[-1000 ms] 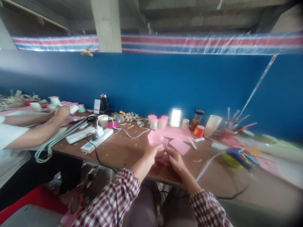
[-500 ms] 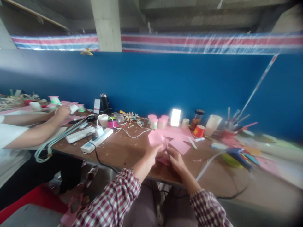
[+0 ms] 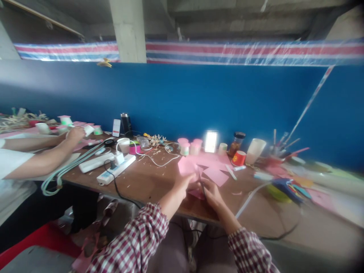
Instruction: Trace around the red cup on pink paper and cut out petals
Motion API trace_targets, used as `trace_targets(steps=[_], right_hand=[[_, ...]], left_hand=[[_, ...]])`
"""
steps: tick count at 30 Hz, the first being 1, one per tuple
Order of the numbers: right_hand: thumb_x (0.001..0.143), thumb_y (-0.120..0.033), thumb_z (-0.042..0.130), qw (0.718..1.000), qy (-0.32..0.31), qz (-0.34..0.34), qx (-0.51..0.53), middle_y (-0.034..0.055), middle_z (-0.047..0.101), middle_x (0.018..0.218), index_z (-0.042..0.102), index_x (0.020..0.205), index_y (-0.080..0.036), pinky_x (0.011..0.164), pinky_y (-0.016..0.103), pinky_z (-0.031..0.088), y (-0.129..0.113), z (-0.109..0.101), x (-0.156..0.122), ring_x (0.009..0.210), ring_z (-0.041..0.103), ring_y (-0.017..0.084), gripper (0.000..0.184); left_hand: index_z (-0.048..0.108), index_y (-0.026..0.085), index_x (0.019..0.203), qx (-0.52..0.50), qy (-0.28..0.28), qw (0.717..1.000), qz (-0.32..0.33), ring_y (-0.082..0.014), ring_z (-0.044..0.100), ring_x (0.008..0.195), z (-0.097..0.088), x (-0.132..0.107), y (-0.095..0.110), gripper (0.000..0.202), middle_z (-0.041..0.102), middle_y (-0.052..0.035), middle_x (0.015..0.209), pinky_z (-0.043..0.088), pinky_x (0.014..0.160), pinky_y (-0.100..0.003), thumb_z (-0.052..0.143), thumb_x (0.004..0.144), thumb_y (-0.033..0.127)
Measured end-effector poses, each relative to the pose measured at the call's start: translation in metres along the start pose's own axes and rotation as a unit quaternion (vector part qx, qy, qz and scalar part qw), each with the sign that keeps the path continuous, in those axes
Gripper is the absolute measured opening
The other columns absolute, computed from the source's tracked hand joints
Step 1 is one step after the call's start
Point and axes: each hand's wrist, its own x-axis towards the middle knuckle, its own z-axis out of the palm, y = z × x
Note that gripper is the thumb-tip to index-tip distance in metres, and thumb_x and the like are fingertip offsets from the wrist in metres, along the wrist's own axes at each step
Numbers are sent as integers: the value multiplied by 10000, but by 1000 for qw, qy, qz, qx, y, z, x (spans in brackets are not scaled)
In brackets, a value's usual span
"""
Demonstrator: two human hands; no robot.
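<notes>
My left hand (image 3: 183, 185) is closed on a piece of pink paper (image 3: 187, 167), its thumb lying on the lower edge. My right hand (image 3: 212, 193) wraps round the handles of a pair of scissors, whose dark blades (image 3: 200, 178) point up and away at the right edge of that paper. The fingers hide most of the handles. Behind the hands lie a larger pink sheet (image 3: 217, 161) and a cut pink piece (image 3: 216, 175). A pink scrap (image 3: 197, 193) shows below my hands.
Paper cups with pink tops (image 3: 184, 147) stand behind the sheet, near a bright phone (image 3: 211, 141), a lidded jar (image 3: 236, 143) and a red cup (image 3: 239, 158). A power strip (image 3: 116, 169) lies left. At far left, a co-worker's hand (image 3: 76, 133) holds a white cup (image 3: 88, 131).
</notes>
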Motion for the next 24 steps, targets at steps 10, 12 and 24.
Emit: trace_targets(steps=[10,12,24], right_hand=[[788,-470,576,1000,-4,-2,8,27,610,632,657,899,-112,393,194,412,0,0,-1,478,521,115,384],[791,-470,573,1000,-6,-4,9,37,624,657,659,897,-111,401,197,413,-1,0,-1,494,527,119,385],[772,-489,588,1000,-9,-5,12,37,626,677,669,903,-110,422,205,425,-2,0,-1,501,530,120,409]], left_hand=[[655,104,744,8,1,1000,9,-186,636,700,-1,0,1,257,674,-78,732,457,573,-260,734,536,231],[656,104,732,11,1,1000,12,-186,633,682,-2,1,1,256,669,-75,711,452,556,-259,738,531,238],[677,103,724,20,-28,999,27,-156,611,609,-6,9,-2,247,668,-68,687,426,500,-237,738,545,261]])
